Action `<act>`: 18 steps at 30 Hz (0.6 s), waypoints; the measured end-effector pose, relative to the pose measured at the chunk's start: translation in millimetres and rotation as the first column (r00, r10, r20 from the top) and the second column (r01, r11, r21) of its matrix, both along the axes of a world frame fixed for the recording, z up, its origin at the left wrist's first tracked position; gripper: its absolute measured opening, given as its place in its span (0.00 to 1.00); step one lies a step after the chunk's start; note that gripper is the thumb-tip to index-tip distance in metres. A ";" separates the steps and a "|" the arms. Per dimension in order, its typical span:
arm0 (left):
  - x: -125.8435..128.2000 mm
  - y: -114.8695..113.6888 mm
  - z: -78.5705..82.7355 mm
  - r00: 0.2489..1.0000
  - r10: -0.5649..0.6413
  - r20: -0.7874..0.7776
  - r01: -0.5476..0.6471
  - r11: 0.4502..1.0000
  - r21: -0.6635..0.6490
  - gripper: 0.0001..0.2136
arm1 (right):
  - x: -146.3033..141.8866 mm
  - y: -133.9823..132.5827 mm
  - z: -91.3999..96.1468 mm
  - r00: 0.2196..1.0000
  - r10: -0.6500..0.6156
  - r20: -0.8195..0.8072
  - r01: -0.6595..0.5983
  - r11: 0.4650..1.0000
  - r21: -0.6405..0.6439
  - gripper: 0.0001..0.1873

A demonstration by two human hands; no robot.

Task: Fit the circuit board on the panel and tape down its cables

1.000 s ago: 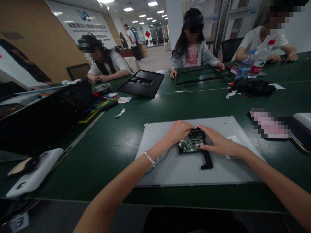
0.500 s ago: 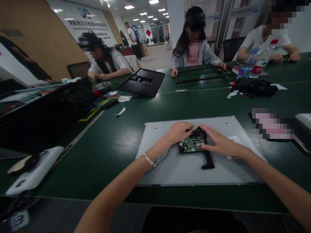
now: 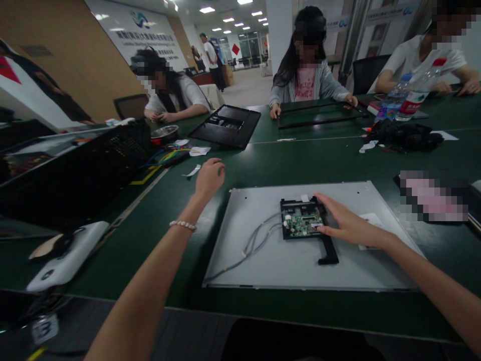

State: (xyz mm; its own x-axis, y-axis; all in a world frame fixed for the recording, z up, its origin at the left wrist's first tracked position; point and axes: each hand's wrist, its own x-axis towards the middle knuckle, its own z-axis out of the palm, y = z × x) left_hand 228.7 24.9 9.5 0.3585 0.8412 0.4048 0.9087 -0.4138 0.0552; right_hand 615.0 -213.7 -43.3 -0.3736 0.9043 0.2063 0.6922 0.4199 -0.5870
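Head view: the right hand (image 3: 343, 223) lay open-fingered against the circuit board (image 3: 302, 224) on the grey panel (image 3: 263, 260); the left hand (image 3: 209, 176) hovered over the bench (image 3: 300, 160), fingers curled, grip unclear.

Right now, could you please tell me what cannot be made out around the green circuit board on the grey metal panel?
All in the head view:
Left hand: palm faces away, so anything in it is hidden.
Green circuit board: right edge covered by the right hand; its parts are too small to read.
Pink item beside the grey metal panel: pixelated.
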 end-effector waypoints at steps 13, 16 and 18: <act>-108.6 17.1 -16.9 0.828 0.350 -0.438 -0.403 0.914 -0.033 0.14 | -1.9 -2.2 0.0 0.999 -0.033 -0.008 0.033 0.999 -0.036 0.45; -108.6 21.2 -17.6 0.825 0.324 -0.463 -0.392 0.918 -0.056 0.15 | -2.1 -2.4 0.5 0.999 -0.033 -0.010 0.033 0.999 -0.023 0.46; -106.4 21.7 -18.2 0.824 0.322 -0.467 -0.392 0.918 -0.058 0.15 | -1.9 -2.5 0.5 0.999 -0.035 -0.005 0.034 0.999 -0.023 0.46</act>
